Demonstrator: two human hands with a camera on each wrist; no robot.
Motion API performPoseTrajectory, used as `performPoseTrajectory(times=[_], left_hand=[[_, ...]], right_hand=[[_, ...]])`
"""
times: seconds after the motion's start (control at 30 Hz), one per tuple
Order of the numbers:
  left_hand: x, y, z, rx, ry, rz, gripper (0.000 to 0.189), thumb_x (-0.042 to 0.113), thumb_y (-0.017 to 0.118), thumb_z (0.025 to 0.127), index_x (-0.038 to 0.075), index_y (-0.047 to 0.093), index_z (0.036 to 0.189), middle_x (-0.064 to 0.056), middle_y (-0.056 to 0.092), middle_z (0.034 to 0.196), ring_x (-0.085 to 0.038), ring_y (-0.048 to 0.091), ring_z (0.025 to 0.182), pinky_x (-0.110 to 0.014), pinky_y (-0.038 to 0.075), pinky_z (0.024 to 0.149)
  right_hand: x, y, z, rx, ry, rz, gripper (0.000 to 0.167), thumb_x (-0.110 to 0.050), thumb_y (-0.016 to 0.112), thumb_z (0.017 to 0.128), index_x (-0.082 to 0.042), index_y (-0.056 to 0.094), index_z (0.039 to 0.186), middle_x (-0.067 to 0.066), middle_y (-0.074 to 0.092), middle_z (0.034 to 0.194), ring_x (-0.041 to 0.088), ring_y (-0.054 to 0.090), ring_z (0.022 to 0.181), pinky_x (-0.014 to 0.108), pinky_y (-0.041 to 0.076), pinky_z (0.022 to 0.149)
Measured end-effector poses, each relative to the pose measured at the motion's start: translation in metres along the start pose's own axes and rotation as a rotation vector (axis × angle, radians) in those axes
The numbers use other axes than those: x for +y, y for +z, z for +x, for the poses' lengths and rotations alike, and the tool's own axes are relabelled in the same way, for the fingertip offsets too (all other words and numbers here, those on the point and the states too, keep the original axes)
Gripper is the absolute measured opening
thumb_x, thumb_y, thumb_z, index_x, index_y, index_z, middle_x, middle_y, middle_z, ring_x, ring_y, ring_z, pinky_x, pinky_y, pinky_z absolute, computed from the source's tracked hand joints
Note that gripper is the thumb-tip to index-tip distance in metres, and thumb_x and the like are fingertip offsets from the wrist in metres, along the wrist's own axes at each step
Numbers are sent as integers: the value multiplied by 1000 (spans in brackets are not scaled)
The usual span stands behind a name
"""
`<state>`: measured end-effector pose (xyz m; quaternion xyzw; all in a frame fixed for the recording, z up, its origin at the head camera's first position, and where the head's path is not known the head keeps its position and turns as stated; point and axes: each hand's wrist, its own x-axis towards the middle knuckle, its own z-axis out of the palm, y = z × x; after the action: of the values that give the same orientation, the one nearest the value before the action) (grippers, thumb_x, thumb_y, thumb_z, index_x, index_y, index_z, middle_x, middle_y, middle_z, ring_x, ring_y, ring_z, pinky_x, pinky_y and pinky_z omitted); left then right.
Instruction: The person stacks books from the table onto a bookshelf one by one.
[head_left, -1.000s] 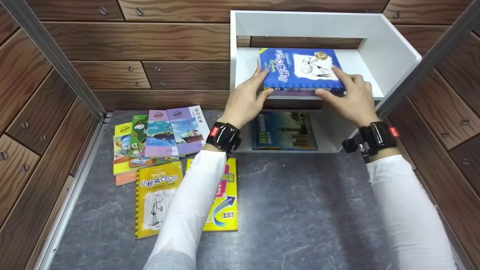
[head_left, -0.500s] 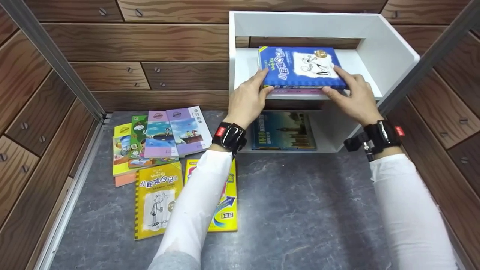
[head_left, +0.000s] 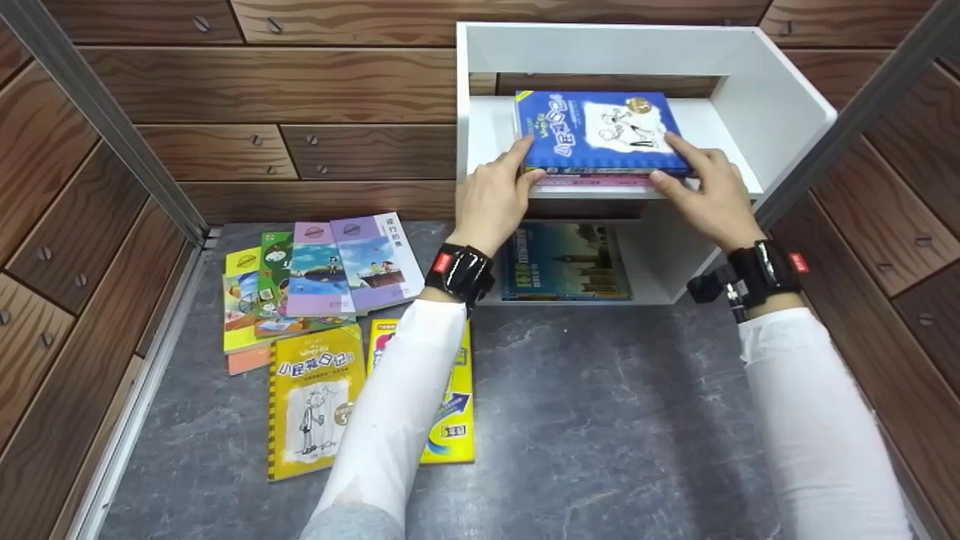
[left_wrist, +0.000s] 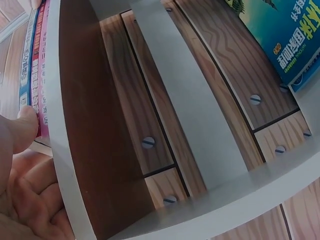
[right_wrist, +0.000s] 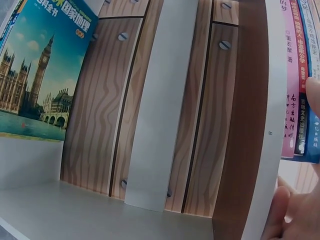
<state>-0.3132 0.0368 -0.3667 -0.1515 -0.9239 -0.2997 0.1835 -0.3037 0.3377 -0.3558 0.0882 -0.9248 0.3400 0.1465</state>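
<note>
A blue comic-style book (head_left: 600, 133) lies face up on top of a short stack on the white shelf unit's upper shelf. Beneath it show a thin red-spined book (right_wrist: 302, 60) and a pink-spined book (head_left: 592, 181). My left hand (head_left: 491, 196) holds the stack's left front corner, thumb (left_wrist: 26, 125) against the spines and fingers along the left edge. At the right front corner my right hand (head_left: 709, 193) grips the blue book, with its forefinger on the cover and its thumb at the spine side. The fingers' undersides are hidden in the head view.
The white shelf unit (head_left: 795, 97) stands against the wood-patterned wall. Its lower compartment holds teal books (head_left: 566, 262). On the grey floor at left lie several overlapping books (head_left: 322, 270), a yellow comic book (head_left: 311, 409) and a yellow workbook (head_left: 450, 442) partly under the left sleeve.
The blue book has shifted slightly back onto the shelf, and more of the pink spine shows below it. The right thumb has slid a little right along the front edge.
</note>
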Motion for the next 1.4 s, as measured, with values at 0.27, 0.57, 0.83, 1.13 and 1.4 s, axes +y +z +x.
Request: performPoseTrajectory(times=[0.27, 0.57, 0.83, 1.13, 1.4], left_hand=[[0, -1, 1, 1, -30, 4, 56, 48, 60, 102, 25, 55, 153, -18, 77, 108, -31, 73, 80, -41, 55, 63], [0, -3, 1, -16, -34, -3, 54, 46, 59, 103, 25, 54, 153, -15, 74, 123, -33, 75, 92, -43, 56, 68], [0, -2, 0, -14, -31, 2, 55, 46, 59, 103, 25, 53, 154, -11, 70, 133, -35, 74, 100, -45, 58, 72], [4, -1, -2, -57, -26, -13, 89, 44, 70, 98, 10, 23, 166, -10, 31, 167, -31, 62, 129, -37, 58, 86], [3, 5, -19, -40, 9, 55, 101, 43, 73, 96, -2, 13, 164, -15, 30, 167, -31, 51, 141, -37, 39, 118]], right_hand=[[0, -1, -1, -1, -4, -8, 64, -41, 67, 102, -21, 45, 158, 37, 48, 133, 49, 49, 118, 61, 38, 98], [2, -1, 3, 6, -1, -17, 68, -47, 68, 100, -20, 46, 158, 37, 49, 133, 48, 51, 115, 55, 37, 93], [3, -1, 1, 13, -7, -12, 73, -49, 69, 98, -20, 43, 159, 36, 51, 132, 45, 51, 114, 53, 37, 91], [4, 3, -8, 62, 81, 19, 111, -55, 79, 87, -10, 17, 167, 24, 43, 155, 43, 40, 135, 60, 30, 116], [20, 27, -40, 181, -28, 99, 111, -40, 81, 89, -3, 11, 166, 8, 29, 169, 33, 36, 148, 49, 19, 126]])
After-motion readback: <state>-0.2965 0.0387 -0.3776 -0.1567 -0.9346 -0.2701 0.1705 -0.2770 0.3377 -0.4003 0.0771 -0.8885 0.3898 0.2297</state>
